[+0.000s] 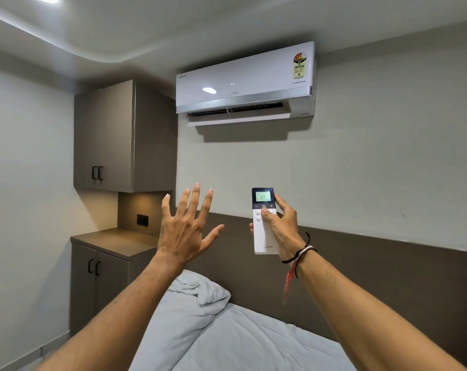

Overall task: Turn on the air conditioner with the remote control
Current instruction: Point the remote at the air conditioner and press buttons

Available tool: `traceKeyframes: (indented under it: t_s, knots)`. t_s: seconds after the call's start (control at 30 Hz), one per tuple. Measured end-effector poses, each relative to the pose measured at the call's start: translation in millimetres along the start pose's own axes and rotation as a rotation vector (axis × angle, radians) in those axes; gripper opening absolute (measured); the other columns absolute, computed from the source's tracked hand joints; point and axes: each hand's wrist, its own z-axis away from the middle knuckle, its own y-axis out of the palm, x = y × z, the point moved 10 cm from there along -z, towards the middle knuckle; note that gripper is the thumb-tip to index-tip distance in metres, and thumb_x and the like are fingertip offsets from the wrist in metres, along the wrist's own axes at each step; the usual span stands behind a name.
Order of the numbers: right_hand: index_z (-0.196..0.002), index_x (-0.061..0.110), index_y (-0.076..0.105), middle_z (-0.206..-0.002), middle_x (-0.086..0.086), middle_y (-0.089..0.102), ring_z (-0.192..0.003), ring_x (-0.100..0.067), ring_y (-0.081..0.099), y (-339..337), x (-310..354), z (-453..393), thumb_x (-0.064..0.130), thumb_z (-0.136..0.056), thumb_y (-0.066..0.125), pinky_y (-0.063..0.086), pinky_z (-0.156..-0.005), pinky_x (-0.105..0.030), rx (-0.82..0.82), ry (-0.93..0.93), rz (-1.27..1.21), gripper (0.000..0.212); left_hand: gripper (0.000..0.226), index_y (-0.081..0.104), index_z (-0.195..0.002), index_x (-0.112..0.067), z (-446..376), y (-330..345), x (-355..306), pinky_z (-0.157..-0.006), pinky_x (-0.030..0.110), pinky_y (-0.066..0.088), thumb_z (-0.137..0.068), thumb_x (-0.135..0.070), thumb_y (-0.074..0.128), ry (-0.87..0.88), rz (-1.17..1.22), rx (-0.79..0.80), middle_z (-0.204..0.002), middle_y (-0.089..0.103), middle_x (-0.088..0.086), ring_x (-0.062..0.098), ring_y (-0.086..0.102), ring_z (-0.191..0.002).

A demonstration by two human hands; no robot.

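A white air conditioner [245, 84] hangs high on the wall, its lower flap tilted open and two small lights showing on its front. My right hand [282, 227] holds a white remote control [264, 238] upright below it, top end toward the unit. The remote's lit green display reads 39, and my thumb rests on the buttons just under the power button. My left hand [185, 227] is raised to the left of the remote, fingers spread, holding nothing.
A grey wall cupboard [106, 135] hangs left of the unit above a low cabinet [104, 277] with a countertop. A bed with white bedding [227, 336] lies below my arms against a dark headboard panel [360, 277].
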Motion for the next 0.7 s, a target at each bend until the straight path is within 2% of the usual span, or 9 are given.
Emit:
traceKeyframes:
  t_s: [0.2,0.4,0.53,0.7]
  knots:
    - [-0.150,0.027,0.039,-0.090,-0.006,0.073,-0.062,-0.028,0.073,1.3,-0.7,2.0,0.011,-0.098,0.059,0.062,-0.055,-0.033,0.023,0.001,-0.007,0.058,0.089,0.029,-0.162,-0.019,1.5,2.3,0.6,-0.112,0.069,0.033,-0.094,-0.075,0.022,-0.003,-0.006,0.008,-0.165,0.035,0.019,0.038,0.043,-0.146]
    - [-0.152,0.027,0.037,-0.106,-0.017,0.072,-0.072,-0.036,0.073,1.3,-3.8,0.1,0.011,-0.098,0.059,0.063,-0.063,-0.038,0.022,0.006,0.002,0.060,0.088,0.029,-0.162,-0.019,3.5,3.7,-1.2,-0.113,0.069,0.033,-0.094,-0.075,0.019,0.000,-0.011,0.011,-0.166,0.034,0.019,0.037,0.042,-0.148]
    - [-0.152,0.027,0.036,-0.098,-0.011,0.073,-0.068,-0.032,0.073,0.6,-4.2,-0.8,0.011,-0.098,0.059,0.063,-0.061,-0.036,0.022,0.007,0.009,0.061,0.089,0.029,-0.162,-0.019,3.4,4.8,-1.5,-0.114,0.069,0.033,-0.094,-0.075,0.020,0.001,-0.011,0.015,-0.166,0.034,0.019,0.037,0.041,-0.148]
    - [-0.151,0.026,0.037,-0.106,-0.017,0.071,-0.070,-0.033,0.073,-3.4,-4.7,-2.1,0.011,-0.098,0.059,0.063,-0.062,-0.037,0.011,0.011,0.003,0.059,0.089,0.029,-0.162,-0.019,2.8,5.6,-2.6,-0.113,0.069,0.033,-0.094,-0.075,0.020,0.004,-0.013,0.018,-0.166,0.033,0.019,0.037,0.042,-0.148]
